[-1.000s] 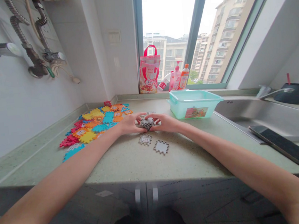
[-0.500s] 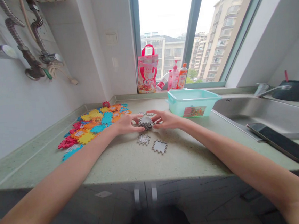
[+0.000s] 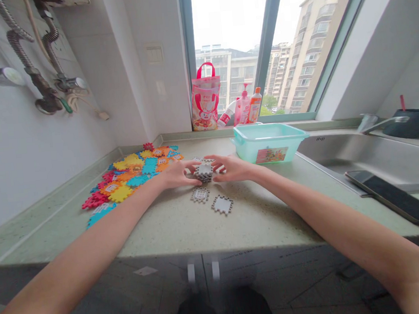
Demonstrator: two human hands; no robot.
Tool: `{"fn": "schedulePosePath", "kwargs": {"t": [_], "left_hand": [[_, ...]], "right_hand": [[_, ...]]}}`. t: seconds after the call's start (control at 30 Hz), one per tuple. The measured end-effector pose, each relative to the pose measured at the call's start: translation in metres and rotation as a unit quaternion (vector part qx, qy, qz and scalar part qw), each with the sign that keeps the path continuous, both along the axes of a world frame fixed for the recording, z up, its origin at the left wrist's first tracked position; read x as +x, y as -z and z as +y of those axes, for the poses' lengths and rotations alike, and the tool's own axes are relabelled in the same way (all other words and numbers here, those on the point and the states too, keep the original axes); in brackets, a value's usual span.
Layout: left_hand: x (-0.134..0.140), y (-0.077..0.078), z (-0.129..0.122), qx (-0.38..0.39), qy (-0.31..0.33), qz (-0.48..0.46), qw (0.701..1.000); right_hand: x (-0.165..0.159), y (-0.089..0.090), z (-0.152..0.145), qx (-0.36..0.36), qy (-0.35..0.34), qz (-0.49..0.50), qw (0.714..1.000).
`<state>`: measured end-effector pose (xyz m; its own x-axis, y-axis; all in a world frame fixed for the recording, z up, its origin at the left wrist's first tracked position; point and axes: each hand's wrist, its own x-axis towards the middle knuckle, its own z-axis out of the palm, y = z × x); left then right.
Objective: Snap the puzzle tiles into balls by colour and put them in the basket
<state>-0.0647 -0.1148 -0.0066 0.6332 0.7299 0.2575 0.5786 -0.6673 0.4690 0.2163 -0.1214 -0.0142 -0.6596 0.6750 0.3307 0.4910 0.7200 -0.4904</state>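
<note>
A stack of grey toothed interlocking tiles (image 3: 205, 170) stands on the counter between my two hands. My left hand (image 3: 177, 173) curls around its left side, thumb near the front and fingers behind. On the opposite side, the fingers of my right hand (image 3: 231, 168) close in on the stack's right edge. Part of another grey tile shows just behind the stack. In front lie two loose grey tiles: a window-patterned tile (image 3: 200, 195) and a plain square tile (image 3: 222, 204).
Coloured interlocking pieces (image 3: 129, 164) are heaped at the left. A turquoise plastic tub (image 3: 241, 147) stands at the back right, beside the steel sink (image 3: 336, 158). A phone (image 3: 392, 194) lies at the sink's front edge. A bag (image 3: 207, 103) and bottles (image 3: 242, 107) stand by the window.
The view has shifted very slightly. Both hands stay around the grey stack, with only small finger movement, and the loose tiles keep their places.
</note>
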Motion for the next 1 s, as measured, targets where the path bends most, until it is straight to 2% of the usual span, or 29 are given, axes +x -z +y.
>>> {"fn": "schedulePosePath", "kwargs": {"t": [0.2,0.3,0.4,0.47,0.6,0.67,0.73,0.8,0.87,1.0], "left_hand": [[0.005,0.008,0.001,0.008,-0.017,-0.026,0.999],[0.005,0.004,0.000,0.005,-0.006,-0.019,1.000],[-0.004,-0.012,-0.002,0.076,0.021,0.030,0.996],[-0.015,-0.026,-0.006,0.133,0.018,0.078,0.988],[-0.037,-0.053,-0.017,0.145,-0.075,0.180,0.970],[-0.042,-0.061,-0.024,0.145,-0.106,0.183,0.967],[-0.040,-0.066,-0.032,0.153,-0.109,0.156,0.970],[-0.034,-0.066,-0.043,0.152,-0.100,0.133,0.974],[-0.027,-0.059,-0.060,0.137,-0.078,0.114,0.981],[-0.018,-0.030,-0.110,0.096,-0.020,0.074,0.992]], "right_hand": [[-0.007,-0.004,-0.011,0.042,-0.031,0.006,0.999],[-0.013,-0.002,-0.013,0.086,-0.048,-0.008,0.995],[-0.020,-0.002,-0.013,0.114,-0.045,-0.047,0.991],[-0.024,-0.004,-0.014,0.124,-0.029,-0.077,0.989],[-0.031,-0.018,-0.024,0.193,0.002,-0.103,0.976],[-0.030,-0.029,-0.034,0.240,0.007,-0.090,0.967],[-0.027,-0.039,-0.049,0.252,0.000,-0.073,0.965],[-0.023,-0.044,-0.067,0.227,-0.005,-0.064,0.972],[-0.016,-0.040,-0.090,0.192,0.001,-0.064,0.979],[0.001,-0.012,-0.135,0.159,-0.006,-0.080,0.984]]}}
